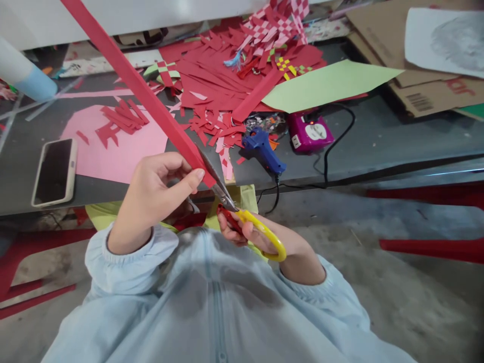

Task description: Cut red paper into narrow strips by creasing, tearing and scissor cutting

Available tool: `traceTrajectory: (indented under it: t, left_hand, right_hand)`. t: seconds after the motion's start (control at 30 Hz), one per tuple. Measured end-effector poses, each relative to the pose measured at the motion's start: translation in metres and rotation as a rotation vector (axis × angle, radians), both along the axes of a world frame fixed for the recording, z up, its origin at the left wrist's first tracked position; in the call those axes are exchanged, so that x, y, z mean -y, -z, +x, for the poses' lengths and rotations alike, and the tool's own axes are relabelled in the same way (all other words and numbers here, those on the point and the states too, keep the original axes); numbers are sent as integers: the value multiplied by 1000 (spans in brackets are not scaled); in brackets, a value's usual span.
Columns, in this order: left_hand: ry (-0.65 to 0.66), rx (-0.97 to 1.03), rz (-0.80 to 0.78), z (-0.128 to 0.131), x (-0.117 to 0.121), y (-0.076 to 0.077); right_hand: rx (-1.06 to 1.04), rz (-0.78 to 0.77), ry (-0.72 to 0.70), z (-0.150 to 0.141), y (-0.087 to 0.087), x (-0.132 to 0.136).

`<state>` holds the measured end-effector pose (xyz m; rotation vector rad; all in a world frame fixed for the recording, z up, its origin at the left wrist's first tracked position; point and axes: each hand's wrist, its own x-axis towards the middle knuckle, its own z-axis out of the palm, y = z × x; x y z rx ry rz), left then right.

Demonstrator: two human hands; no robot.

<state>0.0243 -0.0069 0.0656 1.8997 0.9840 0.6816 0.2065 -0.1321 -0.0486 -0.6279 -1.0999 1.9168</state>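
A long red paper strip (151, 101) slants from the top left down to my left hand (159, 186), which pinches it near its lower end between thumb and fingers. My right hand (249, 229) grips a pair of scissors (264, 233) with yellow handles, and something red also shows between its fingers. The scissor blades lie along the strip's lower end, close to my left thumb; whether they cut into the paper I cannot tell. Short red paper pieces (126, 117) rest on a pink sheet (139, 151) beyond my left hand.
On the dark table (363, 141) lie a phone (55, 171), a blue glue gun (264, 149) with its cord, a purple box (310, 131) and a green sheet (328, 85). Many red scraps (212, 70) heap at the back. Cardboard (393, 50) is stacked at right.
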Motion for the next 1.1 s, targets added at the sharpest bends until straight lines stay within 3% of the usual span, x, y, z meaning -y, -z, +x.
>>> traceTrajectory:
  t: [0.27, 0.7, 1.1]
  left_hand:
    - [6, -36, -76, 5, -24, 2]
    - [-13, -19, -143, 6, -50, 13]
    - [-34, -3, -220, 5, -56, 19]
  right_hand:
    - [152, 121, 28, 8, -6, -22]
    - [-32, -61, 105, 2, -14, -42]
    - [103, -14, 142, 7, -6, -45]
